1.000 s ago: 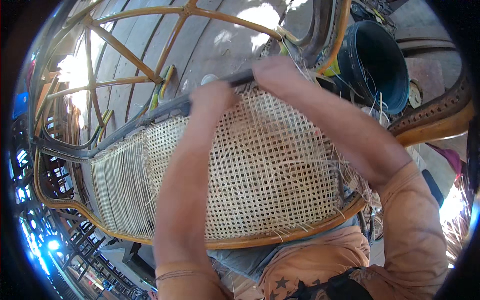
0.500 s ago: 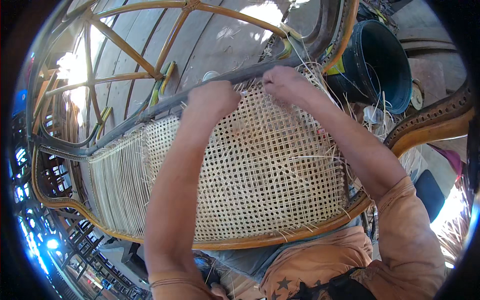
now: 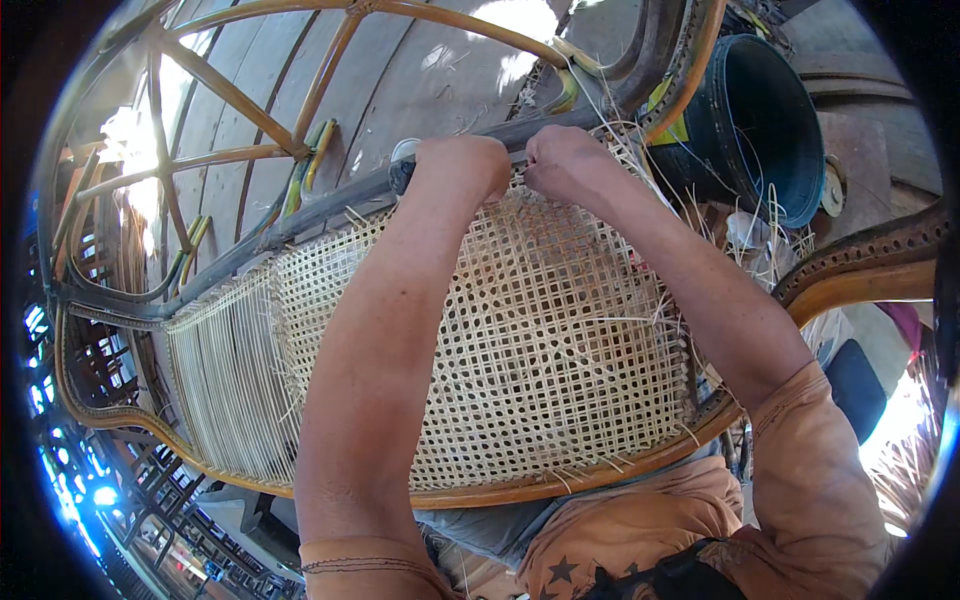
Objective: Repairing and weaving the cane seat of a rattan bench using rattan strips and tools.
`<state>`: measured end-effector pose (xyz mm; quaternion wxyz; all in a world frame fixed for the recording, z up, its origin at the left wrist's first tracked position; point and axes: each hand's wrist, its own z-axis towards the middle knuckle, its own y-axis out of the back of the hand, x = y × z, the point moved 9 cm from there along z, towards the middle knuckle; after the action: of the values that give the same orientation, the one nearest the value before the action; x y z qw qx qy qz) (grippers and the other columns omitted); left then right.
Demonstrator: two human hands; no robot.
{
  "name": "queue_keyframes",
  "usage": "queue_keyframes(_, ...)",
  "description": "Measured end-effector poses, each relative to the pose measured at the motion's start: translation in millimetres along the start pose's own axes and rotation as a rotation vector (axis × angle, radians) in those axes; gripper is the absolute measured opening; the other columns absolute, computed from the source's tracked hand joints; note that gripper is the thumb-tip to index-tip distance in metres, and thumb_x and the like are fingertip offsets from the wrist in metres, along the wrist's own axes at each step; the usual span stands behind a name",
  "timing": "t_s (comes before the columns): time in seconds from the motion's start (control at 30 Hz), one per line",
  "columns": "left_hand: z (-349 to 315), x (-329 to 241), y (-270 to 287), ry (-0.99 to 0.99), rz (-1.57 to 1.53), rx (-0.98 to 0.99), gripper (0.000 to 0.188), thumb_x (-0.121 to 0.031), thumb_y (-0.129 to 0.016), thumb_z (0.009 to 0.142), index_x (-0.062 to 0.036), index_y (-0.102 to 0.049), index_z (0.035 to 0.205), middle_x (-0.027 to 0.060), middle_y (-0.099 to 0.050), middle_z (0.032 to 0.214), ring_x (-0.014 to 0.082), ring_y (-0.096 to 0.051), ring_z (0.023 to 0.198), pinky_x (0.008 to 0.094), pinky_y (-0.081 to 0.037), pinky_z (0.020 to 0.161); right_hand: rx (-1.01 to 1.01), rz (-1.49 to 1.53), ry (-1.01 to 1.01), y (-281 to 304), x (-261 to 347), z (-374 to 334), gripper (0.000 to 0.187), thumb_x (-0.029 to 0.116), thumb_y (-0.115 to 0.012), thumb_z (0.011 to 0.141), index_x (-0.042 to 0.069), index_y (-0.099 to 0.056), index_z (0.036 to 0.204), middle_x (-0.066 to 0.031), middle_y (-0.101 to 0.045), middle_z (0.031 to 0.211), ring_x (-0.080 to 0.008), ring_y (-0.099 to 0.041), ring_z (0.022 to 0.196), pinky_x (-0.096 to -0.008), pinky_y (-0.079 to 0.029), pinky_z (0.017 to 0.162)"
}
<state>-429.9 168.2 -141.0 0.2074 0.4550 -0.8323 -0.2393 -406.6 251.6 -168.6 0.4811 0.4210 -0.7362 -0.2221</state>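
A woven cane panel (image 3: 540,350) stretches across a curved wooden frame (image 3: 540,492) in front of me. Its right and middle parts are an open lattice; at the left, parallel strands (image 3: 222,350) run without the lattice. At the panel's far edge, against the dark far rail (image 3: 330,212), my left hand (image 3: 462,168) is closed, its fingers mostly hidden. Close to its right, my right hand (image 3: 562,160) is closed in a pinch at the same edge. Whatever either holds is too small or hidden. A small dark object (image 3: 402,178) shows by my left hand.
Beyond the panel, rattan poles (image 3: 235,95) form an open framework over plank flooring (image 3: 390,75). A dark bucket (image 3: 765,130) lies tipped at the far right. Loose cane strands (image 3: 690,215) stick out near it. A carved wooden arm (image 3: 870,260) curves in at the right.
My left hand has moved right and slightly farther away, closer to my right hand. The right hand stays nearly in place. The view has shifted slightly.
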Motion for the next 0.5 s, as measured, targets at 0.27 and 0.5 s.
queue_keyframes(0.27, 8, 2, -25, -0.128, -0.103, -0.172, 0.029, -0.012, -0.054, 0.075, -0.0091, -0.067, 0.101, 0.0110, -0.063, 0.109, 0.0284, -0.061, 0.100, 0.0387, -0.049, 0.084, -0.064, -0.141, 0.018, -15, 11, -6, 0.019, 0.010, -0.054, 0.074, 0.002, -0.068, 0.082, -0.0211, -0.065, 0.085, -0.0346, -0.064, 0.083, -0.0426, -0.050, 0.073)
queue_keyframes(0.5, -3, 35, -18, 0.016, -0.162, -0.050, 0.036, -0.024, -0.055, 0.077, -0.0058, -0.064, 0.106, 0.0146, -0.062, 0.110, 0.0285, -0.060, 0.102, 0.0401, -0.048, 0.086, -0.276, -0.401, 0.360, -9, 43, -26, 0.019, 0.011, -0.050, 0.081, 0.011, -0.064, 0.095, -0.0064, -0.064, 0.094, -0.0259, -0.057, 0.097, -0.0359, -0.046, 0.080)
